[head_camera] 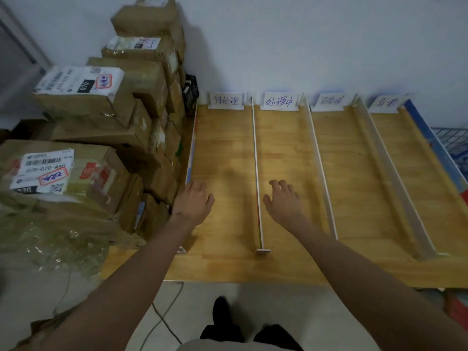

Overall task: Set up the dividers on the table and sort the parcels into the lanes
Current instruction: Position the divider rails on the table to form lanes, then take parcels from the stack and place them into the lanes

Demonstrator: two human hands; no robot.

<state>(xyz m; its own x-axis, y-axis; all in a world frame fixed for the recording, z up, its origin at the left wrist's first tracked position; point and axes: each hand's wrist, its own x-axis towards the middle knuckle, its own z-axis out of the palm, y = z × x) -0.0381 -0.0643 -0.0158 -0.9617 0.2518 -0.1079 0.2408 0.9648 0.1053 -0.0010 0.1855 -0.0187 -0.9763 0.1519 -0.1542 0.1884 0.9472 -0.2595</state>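
Several white dividers stand upright on the wooden table [228,264], running from the wall toward me: one [256,158] between the first two lanes, another [320,163] and a third [387,168] further right. Handwritten label cards [226,100] stand at the far end of each lane. Taped cardboard parcels [83,178] are stacked left of the table. My left hand [191,200] hovers over the leftmost lane with fingers relaxed, holding nothing. My right hand [282,200] hovers over the second lane just right of the first divider, fingers spread, also holding nothing.
A white wall backs the table. A blue-edged board [430,138] borders the table's right side, with a wire basket [453,138] beyond it. A cable [162,323] runs across the tiled floor by my feet [220,312].
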